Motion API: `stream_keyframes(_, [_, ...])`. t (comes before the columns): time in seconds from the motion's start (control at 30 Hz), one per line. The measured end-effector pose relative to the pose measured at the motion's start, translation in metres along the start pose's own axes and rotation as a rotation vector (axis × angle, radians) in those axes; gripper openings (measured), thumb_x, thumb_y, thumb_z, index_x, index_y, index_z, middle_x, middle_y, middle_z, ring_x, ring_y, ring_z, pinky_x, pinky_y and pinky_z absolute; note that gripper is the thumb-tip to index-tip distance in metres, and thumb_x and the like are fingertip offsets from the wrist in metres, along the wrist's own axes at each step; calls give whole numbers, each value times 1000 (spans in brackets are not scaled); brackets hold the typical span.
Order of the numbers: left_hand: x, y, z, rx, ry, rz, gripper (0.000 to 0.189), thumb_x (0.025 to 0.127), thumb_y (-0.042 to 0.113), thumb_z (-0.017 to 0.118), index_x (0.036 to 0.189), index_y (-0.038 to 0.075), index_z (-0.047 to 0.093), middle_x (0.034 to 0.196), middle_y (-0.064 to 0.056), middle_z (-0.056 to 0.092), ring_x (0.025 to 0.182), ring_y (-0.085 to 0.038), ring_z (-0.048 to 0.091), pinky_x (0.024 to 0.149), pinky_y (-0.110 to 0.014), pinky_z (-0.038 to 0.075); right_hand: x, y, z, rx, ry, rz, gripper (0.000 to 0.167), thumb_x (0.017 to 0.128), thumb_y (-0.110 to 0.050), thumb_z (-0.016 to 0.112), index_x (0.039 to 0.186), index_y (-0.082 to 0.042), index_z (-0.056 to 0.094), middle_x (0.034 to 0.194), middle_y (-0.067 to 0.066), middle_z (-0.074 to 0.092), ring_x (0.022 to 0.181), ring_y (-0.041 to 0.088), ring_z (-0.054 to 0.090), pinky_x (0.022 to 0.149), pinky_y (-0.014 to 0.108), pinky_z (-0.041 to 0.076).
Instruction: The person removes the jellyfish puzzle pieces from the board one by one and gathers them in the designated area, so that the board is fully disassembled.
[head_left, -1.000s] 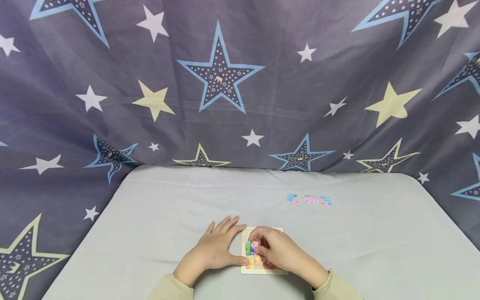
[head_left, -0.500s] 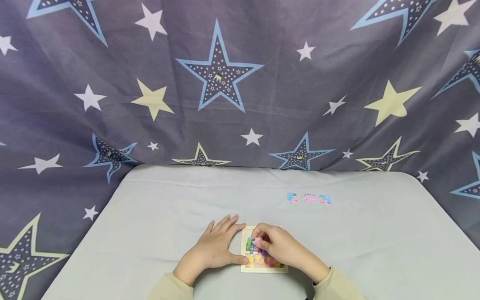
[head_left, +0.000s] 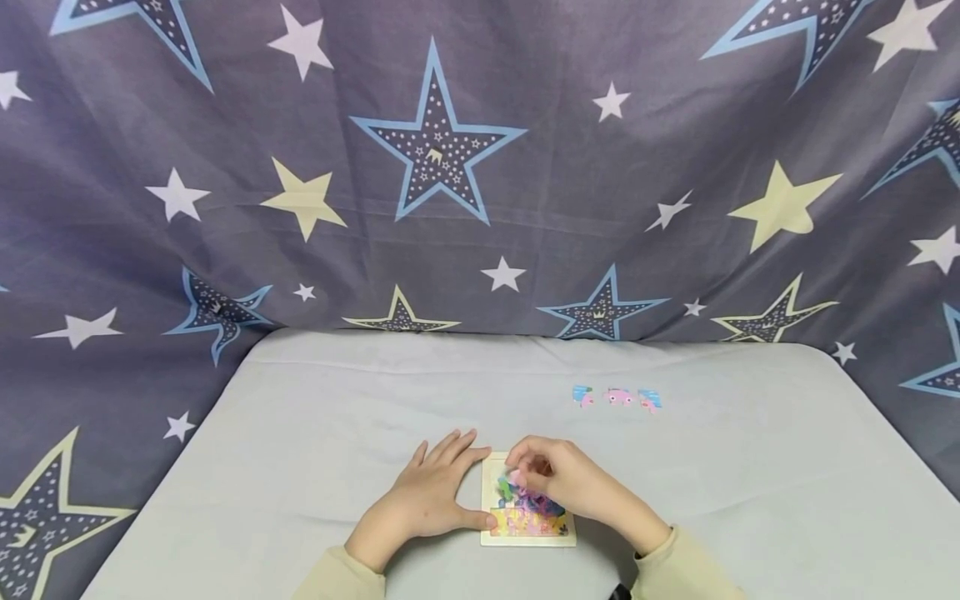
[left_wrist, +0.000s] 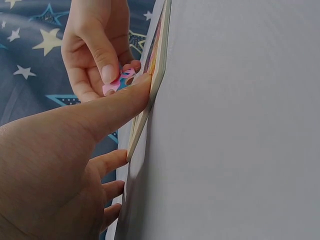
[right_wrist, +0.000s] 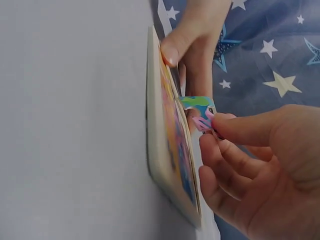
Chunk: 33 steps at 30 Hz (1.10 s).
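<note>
A small jigsaw board (head_left: 528, 542) with a pale wooden rim lies on the bed-like grey surface. My left hand (head_left: 426, 498) spreads its fingers along the board's left side, thumb resting on the near left corner. Between thumb and fingers, my right hand (head_left: 570, 479) pinches a jigsaw piece (right_wrist: 199, 106) printed green, blue and pink. That piece stands tilted over the left part of the board, its lower edge close to the tray. Printed yellow and pink pieces (head_left: 525, 523) fill the board's near row. The right hand covers part of the far right of the board.
Three loose jigsaw pieces lie beyond the board: a blue and pink one (head_left: 582, 396), a pink one with eyes (head_left: 619, 397) and another blue and pink one (head_left: 650, 400). A star-patterned curtain (head_left: 450, 250) hangs behind the grey surface (head_left: 337, 417).
My right hand has lifted and drawn slightly back to the right, tilting the pinched jigsaw piece up. More of the board's near rows shows. The left hand stays in place.
</note>
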<state>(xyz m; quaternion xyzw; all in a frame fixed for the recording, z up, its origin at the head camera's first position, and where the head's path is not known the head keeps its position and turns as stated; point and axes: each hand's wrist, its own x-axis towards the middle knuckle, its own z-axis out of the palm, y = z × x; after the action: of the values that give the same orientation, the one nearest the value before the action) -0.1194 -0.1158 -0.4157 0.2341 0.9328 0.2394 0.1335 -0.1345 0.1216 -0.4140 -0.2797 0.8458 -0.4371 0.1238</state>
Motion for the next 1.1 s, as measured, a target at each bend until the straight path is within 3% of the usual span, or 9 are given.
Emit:
stream_keyframes(0.3, [2,-1,1,-3,-5,2,94,76,66,72,150,17,42,162,-9,25,149,-33,17,115,-67,9,1,11,-19,-19,195,100,17,88,6,65,100,-5,71,80,-1,64,68,12,54,59,22,48])
stream_keyframes(0.6, [1,-1,1,-14,4,11,93,76,65,73,150,16,42,162,-10,25,149,-34,17,115,-67,7,0,31,-41,-10,410,197,9,88,2,70,96,-2,73,79,2,69,68,14,60,58,22,47])
stream_keyframes(0.83, [1,-1,1,-7,6,11,93,76,65,73,150,17,43,162,-9,25,149,-33,17,115,-66,8,-4,45,-53,7,499,230,11,88,3,69,99,5,72,84,10,71,71,17,68,61,23,54])
stream_keyframes(1.1, [0,-1,0,-8,4,12,93,76,65,73,149,16,43,162,-10,25,149,-33,18,115,-67,9,-8,57,-61,-82,536,244,12,88,6,68,99,4,72,90,13,72,80,24,68,63,22,52])
